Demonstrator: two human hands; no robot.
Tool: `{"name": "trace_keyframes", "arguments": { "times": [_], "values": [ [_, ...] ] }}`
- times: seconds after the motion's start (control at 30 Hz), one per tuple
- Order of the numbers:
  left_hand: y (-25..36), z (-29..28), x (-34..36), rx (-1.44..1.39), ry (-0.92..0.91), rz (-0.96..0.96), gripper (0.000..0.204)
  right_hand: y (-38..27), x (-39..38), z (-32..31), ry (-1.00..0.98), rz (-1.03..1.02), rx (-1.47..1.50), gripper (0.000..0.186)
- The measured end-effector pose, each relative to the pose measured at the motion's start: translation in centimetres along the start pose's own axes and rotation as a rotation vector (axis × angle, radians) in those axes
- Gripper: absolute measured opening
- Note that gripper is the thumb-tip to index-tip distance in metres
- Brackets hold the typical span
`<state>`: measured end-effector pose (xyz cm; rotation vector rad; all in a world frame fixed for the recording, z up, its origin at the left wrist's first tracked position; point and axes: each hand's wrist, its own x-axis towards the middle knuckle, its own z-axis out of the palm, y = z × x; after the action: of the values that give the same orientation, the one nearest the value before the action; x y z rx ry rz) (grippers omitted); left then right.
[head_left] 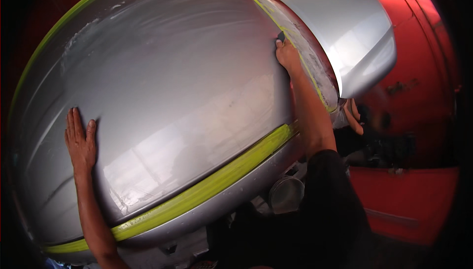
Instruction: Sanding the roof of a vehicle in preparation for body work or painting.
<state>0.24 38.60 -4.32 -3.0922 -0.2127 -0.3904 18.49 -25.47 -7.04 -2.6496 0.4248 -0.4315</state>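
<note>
A large silver car panel (182,81), curved and with a dull, whitish-scuffed far part, fills most of the head view. My left hand (80,143) lies flat on its left side, fingers stretched out and holding nothing. Farther off, at the panel's right edge, my right hand (287,54) is closed on a small dark pad (281,36); the pad's exact kind is too small to tell. Beside that hand runs a thin line of yellow-green tape (308,69) next to a whitish, sanded-looking strip (300,42).
Wide yellow-green masking tape (212,182) follows the panel's near edge. At the upper right another silver panel (340,27) juts out before red surfaces (419,27). A bucket (287,194) stands below. Another person's arm (353,117) shows at the right.
</note>
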Motion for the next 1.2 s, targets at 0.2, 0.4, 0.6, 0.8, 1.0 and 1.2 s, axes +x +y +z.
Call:
{"name": "trace_keyframes", "arguments": {
  "times": [0.2,0.4,0.6,0.8,1.0,1.2],
  "values": [
    [-0.6,1.0,0.8,0.024,-0.017,-0.023,0.074,-8.2,-10.8,0.3,-0.098,-0.362,-0.021,0.062],
    [-1.6,1.6,0.8,-0.002,0.031,0.036,0.073,-6.5,-13.1,-0.5,-0.144,-0.478,0.08,0.055],
    [-1.1,1.2,0.7,0.065,0.016,0.014,0.074,-2.6,-2.7,-0.8,-0.107,-0.056,-0.048,0.054],
    [-0.2,0.4,0.6,0.08,-0.021,-0.004,0.076,-7.6,-15.8,0.1,-0.067,-0.372,-0.11,0.064],
    [0.6,-0.4,0.5,0.064,-0.05,-0.035,0.079,-0.6,-7.4,-1.3,0.003,-0.18,0.088,0.051],
    [0.8,-0.6,0.3,0.049,-0.073,-0.049,0.079,-4.7,-7.9,-0.7,0.005,-0.2,-0.15,0.057]
  ]
}}
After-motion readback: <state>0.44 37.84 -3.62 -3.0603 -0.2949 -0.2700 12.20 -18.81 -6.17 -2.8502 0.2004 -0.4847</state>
